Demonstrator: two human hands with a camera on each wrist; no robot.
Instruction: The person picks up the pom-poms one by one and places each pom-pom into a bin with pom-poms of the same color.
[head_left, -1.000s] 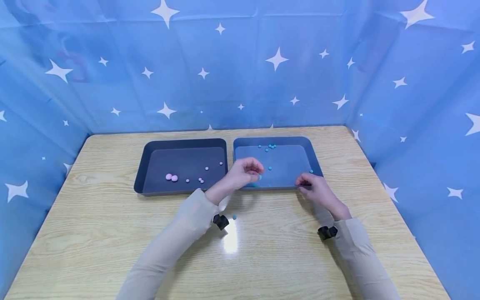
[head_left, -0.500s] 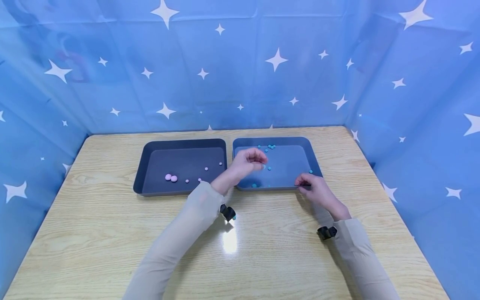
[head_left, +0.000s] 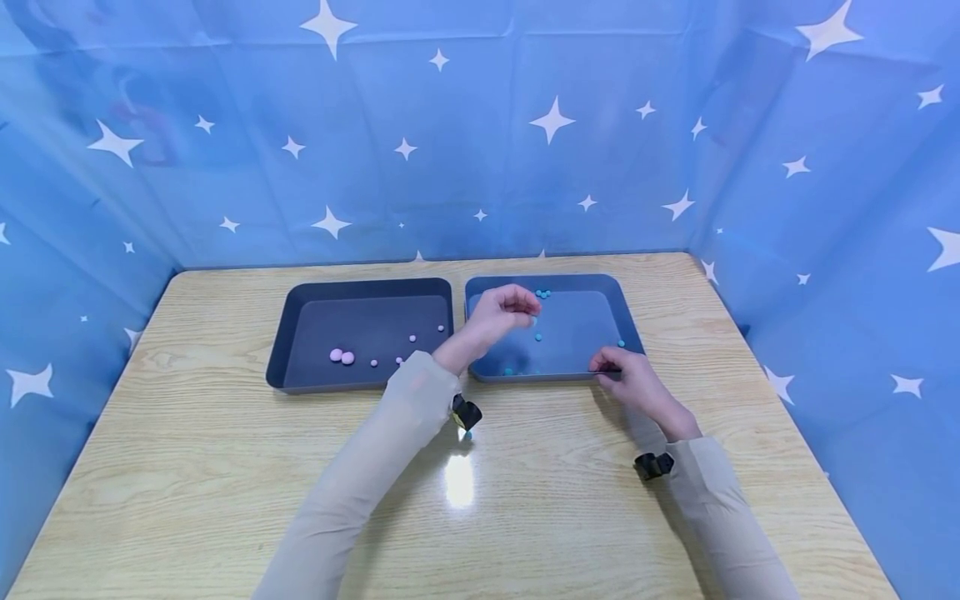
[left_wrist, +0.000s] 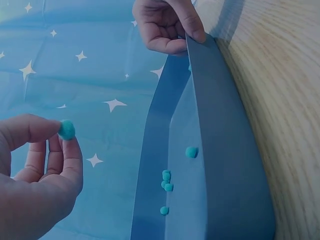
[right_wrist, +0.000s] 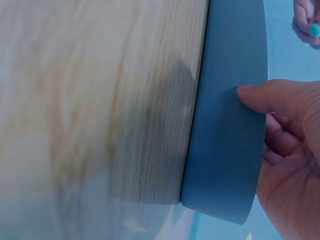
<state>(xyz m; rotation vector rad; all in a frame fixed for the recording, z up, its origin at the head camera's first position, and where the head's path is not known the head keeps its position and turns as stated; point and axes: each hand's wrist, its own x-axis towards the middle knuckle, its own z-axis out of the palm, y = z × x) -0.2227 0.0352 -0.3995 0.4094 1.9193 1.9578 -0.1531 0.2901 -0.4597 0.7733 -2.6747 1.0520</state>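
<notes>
My left hand (head_left: pixel 495 318) hovers over the blue tray (head_left: pixel 581 321), pinching a turquoise pom-pom (left_wrist: pixel 67 130) between thumb and fingertips. Below it inside the tray lie several smaller turquoise pom-poms (left_wrist: pixel 166 176). A single pom-pom (head_left: pixel 538 337) sits nearer the tray's middle, and another pom-pom (head_left: pixel 621 343) is by its right wall. With the thumb outside and fingers inside, my right hand (head_left: pixel 633 379) grips the tray's near wall (right_wrist: pixel 227 130) toward its right end. The left hand hides part of the tray's left side in the head view.
A dark tray (head_left: pixel 360 312) stands to the left, holding two larger pink pom-poms (head_left: pixel 347 358) and several small ones. One turquoise pom-pom (head_left: pixel 468 436) lies on the wooden table (head_left: pixel 187 458) under the left wrist's black camera (head_left: pixel 467 412). Blue star-printed cloth (head_left: pixel 450 183) surrounds the table.
My left hand has moved up and to the right over the blue tray, still pinching the pom-pom. The right hand stays on the tray wall.
</notes>
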